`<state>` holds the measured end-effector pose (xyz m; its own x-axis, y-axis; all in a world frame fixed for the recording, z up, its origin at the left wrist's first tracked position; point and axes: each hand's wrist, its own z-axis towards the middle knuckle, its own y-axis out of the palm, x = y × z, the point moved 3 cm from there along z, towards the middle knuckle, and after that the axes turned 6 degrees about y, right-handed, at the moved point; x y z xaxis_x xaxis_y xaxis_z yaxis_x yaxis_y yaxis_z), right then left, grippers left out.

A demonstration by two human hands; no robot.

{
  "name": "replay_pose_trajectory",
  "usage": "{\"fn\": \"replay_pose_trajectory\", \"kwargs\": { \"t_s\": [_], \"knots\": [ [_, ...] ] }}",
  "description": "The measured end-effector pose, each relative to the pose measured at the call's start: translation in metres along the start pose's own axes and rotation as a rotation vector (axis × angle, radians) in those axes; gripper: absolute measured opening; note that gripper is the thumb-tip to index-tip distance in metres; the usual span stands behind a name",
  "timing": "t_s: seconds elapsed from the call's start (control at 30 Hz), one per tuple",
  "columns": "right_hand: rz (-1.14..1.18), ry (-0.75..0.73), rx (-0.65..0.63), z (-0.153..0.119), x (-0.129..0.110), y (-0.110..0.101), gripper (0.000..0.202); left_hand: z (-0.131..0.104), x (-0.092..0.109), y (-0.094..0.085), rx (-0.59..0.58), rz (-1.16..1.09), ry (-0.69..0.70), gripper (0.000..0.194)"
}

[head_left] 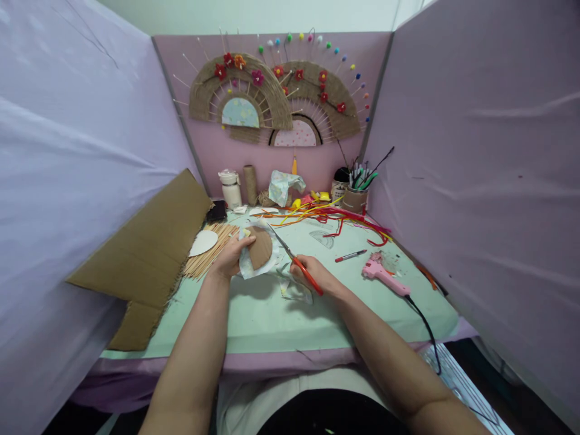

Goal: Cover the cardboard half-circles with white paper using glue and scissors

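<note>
Holding the rounded brown cardboard piece [263, 249] at its left edge, the left hand [232, 254] has a closed grip, thumb on top; from this grip the piece and the pale floral sheet [247, 266] under it extend to the right; the right hand [318, 272] closes its grip around long scissors with orange-red handles [299, 264]; their long axis runs forward and leftward from this grip, tips near the sheet's far right edge; whether blades are parted, I cannot tell.
</note>
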<state>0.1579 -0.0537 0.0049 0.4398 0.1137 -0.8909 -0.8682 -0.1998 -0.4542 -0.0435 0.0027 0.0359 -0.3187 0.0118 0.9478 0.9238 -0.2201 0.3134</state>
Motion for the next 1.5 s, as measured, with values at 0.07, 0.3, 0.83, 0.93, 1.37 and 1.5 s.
{"fn": "replay_pose_trajectory", "kwargs": {
  "t_s": [0.07, 0.3, 0.83, 0.93, 1.37, 1.5],
  "knots": [
    [-0.005, 0.006, 0.008, 0.000, -0.001, -0.001, 0.027, 0.000, 0.000, 0.000, 0.005, 0.002, -0.007, 0.039],
    [-0.013, 0.012, 0.040, 0.000, -0.003, -0.002, 0.031, 0.000, 0.000, -0.001, 0.033, 0.010, -0.006, 0.036],
    [0.015, -0.066, -0.123, -0.002, -0.002, -0.001, 0.035, -0.002, 0.003, 0.000, 0.071, 0.014, -0.020, 0.035],
    [-0.120, -0.009, -0.075, 0.004, -0.005, -0.007, 0.028, -0.001, 0.003, 0.000, 0.055, -0.002, -0.007, 0.036],
    [-0.228, -0.036, -0.103, 0.023, -0.016, -0.024, 0.035, 0.001, 0.002, -0.001, 0.056, 0.011, 0.010, 0.038],
    [-0.156, -0.027, -0.187, 0.019, -0.016, -0.023, 0.038, 0.000, 0.001, -0.002, 0.092, 0.057, -0.047, 0.037]
  ]
}}
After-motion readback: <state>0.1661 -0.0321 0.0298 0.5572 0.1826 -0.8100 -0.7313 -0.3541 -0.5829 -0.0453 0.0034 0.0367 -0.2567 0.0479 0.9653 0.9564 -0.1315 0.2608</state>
